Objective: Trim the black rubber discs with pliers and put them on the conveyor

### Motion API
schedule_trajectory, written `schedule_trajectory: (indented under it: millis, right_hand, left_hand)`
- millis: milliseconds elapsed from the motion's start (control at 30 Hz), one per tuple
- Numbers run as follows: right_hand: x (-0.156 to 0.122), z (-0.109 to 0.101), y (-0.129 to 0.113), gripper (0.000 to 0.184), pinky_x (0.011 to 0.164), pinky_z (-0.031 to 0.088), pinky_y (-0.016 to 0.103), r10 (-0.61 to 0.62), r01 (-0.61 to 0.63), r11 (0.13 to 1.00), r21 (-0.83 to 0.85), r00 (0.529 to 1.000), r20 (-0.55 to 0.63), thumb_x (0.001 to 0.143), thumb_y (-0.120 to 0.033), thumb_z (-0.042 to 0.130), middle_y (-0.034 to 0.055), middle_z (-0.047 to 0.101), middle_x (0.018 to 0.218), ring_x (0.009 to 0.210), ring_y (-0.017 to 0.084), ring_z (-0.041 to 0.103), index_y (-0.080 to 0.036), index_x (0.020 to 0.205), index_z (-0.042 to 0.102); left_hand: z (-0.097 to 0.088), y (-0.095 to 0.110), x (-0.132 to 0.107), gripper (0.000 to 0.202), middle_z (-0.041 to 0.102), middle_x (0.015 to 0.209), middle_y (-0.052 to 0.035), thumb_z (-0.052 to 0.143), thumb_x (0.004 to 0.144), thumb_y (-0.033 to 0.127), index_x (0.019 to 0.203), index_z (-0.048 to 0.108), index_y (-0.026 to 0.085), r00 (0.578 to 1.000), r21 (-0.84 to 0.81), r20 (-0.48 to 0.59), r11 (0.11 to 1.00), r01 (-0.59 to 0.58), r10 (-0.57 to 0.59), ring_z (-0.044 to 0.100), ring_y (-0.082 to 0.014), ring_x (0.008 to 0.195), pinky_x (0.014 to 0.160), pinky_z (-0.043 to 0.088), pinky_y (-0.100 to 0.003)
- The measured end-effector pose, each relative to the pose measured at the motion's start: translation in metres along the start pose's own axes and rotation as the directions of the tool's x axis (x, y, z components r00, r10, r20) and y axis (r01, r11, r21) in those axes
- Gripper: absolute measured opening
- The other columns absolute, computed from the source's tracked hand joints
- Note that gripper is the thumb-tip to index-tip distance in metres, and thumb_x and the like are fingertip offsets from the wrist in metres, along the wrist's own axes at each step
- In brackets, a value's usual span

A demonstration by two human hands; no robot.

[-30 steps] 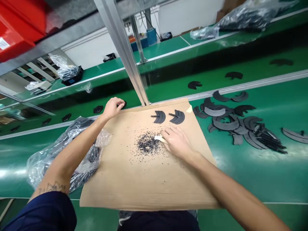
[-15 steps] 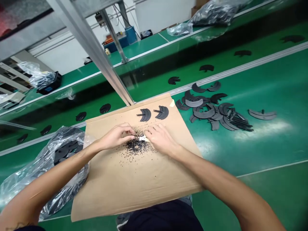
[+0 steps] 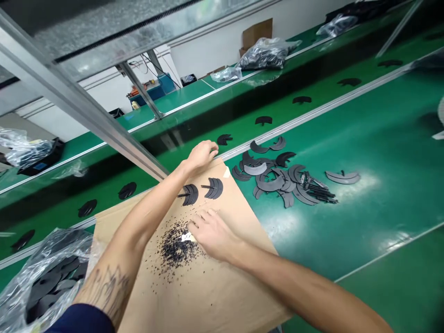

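White piece (image 3: 187,237) half under right-hand fingers (image 3: 208,223), can't ID it. Black granules (image 3: 176,249) too small to tell shape. Plastic bag (image 3: 45,286) cut off by frame edge, contents dulled by film. Cardboard sheet (image 3: 194,300) near edge out of frame.

Loose heap of black arc-shaped parts (image 3: 274,182) on the green conveyor belt (image 3: 347,231) to my right, with a bundle of thin black pins (image 3: 319,194) at its edge. Clear plastic bag of black parts (image 3: 45,286) at lower left. Further out, more black parts (image 3: 301,99) spaced along the next belt, an aluminium frame rail (image 3: 69,101) overhead, and a bagged lot (image 3: 265,54) by a cardboard box (image 3: 256,34).
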State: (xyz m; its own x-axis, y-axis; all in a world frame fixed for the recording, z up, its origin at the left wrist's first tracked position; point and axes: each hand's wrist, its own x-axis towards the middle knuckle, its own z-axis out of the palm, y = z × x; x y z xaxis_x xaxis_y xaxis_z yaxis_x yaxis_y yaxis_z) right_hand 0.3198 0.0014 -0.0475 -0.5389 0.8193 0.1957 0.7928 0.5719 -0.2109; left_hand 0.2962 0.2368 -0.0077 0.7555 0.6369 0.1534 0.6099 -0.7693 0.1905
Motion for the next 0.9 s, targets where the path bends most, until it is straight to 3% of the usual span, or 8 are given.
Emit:
schedule_trajectory:
  millis: [133,233,333,433,567,700,800,900]
  right_hand:
    - [-0.002,0.004,-0.001,0.011,0.077,0.039,0.036,-0.024,0.024,1.000,-0.016,0.999,-0.038,0.093,-0.010,0.052,0.0100,0.066,0.092,0.088,0.023,0.056,-0.013,0.095,0.062]
    - [-0.001,0.006,-0.001,0.015,0.072,0.038,0.036,-0.055,0.054,0.998,-0.014,0.998,-0.044,0.095,-0.010,0.048,0.0097,0.065,0.088,0.082,0.022,0.055,-0.013,0.096,0.062]
    - [-0.001,0.007,-0.002,0.016,0.073,0.038,0.036,-0.065,0.065,0.998,-0.012,0.997,-0.045,0.094,-0.008,0.047,0.0097,0.065,0.089,0.082,0.022,0.054,-0.012,0.097,0.062]
    - [-0.002,0.003,-0.001,0.016,0.077,0.038,0.036,-0.061,0.060,0.998,-0.010,0.994,-0.087,0.093,-0.007,0.048,0.0091,0.064,0.091,0.085,0.022,0.053,-0.014,0.097,0.062]
    - [-0.001,-0.002,0.004,0.014,0.079,0.038,0.036,-0.027,0.037,0.998,0.041,0.974,-0.227,0.092,-0.015,0.052,0.0091,0.065,0.095,0.088,0.022,0.051,-0.015,0.101,0.062]
    - [0.004,-0.003,0.012,0.018,0.076,0.042,0.036,0.036,0.024,0.991,0.135,0.904,-0.426,0.091,-0.020,0.050,0.0092,0.065,0.088,0.083,0.023,0.053,-0.015,0.100,0.065]
    - [0.009,-0.003,0.013,0.026,0.077,0.048,0.037,0.171,0.030,0.942,0.335,0.815,-0.553,0.095,-0.026,0.049,0.0118,0.066,0.092,0.086,0.023,0.058,-0.011,0.110,0.065]
    - [0.017,-0.005,0.005,0.037,0.083,0.052,0.037,0.315,0.026,0.797,0.603,0.835,-0.451,0.095,-0.040,0.054,0.0123,0.068,0.108,0.094,0.023,0.064,-0.016,0.122,0.062]
  left_hand:
    - [0.035,0.005,0.056,0.041,0.060,0.140,-0.0136,0.046,0.093,0.008,0.131,0.060,0.015,1.000,-0.006,-0.004,1.000,0.023,-0.023,0.054,-0.0274,0.130,0.112,0.042,-0.042]
    - [0.050,0.007,0.072,0.043,0.060,0.138,-0.0164,0.048,0.089,0.001,0.129,0.059,0.013,0.999,-0.005,0.004,0.999,0.036,-0.036,0.052,-0.0305,0.131,0.112,0.040,-0.047]
    - [0.047,0.004,0.072,0.031,0.064,0.123,-0.0173,0.052,0.087,0.001,0.113,0.064,0.013,0.998,0.011,-0.032,0.998,0.057,-0.057,0.053,-0.0338,0.125,0.107,0.041,-0.050]
    - [0.024,-0.001,0.055,0.021,0.064,0.113,-0.0131,0.052,0.089,0.005,0.104,0.063,0.016,0.995,0.021,-0.084,0.999,0.047,-0.045,0.058,-0.0302,0.116,0.103,0.044,-0.045]
    - [-0.019,-0.012,-0.003,0.014,0.066,0.103,-0.0087,0.056,0.087,0.009,0.098,0.061,0.016,0.978,-0.067,-0.209,0.997,-0.039,0.025,0.063,-0.0228,0.100,0.095,0.049,-0.038]
    - [-0.050,-0.019,-0.101,0.005,0.068,0.085,-0.0023,0.059,0.083,0.014,0.088,0.060,0.015,0.960,-0.368,-0.281,0.922,-0.120,0.013,0.065,-0.0136,0.077,0.077,0.055,-0.027]
    - [-0.053,-0.009,-0.185,0.009,0.072,0.088,-0.0042,0.064,0.086,0.022,0.090,0.060,0.014,0.952,-0.602,-0.272,0.797,-0.052,-0.143,0.068,-0.0122,0.078,0.074,0.057,-0.024]
    - [-0.042,0.015,-0.253,0.016,0.074,0.099,-0.0088,0.067,0.090,0.026,0.096,0.062,0.013,0.935,-0.775,-0.255,0.630,-0.045,-0.247,0.072,-0.0143,0.090,0.084,0.060,-0.028]
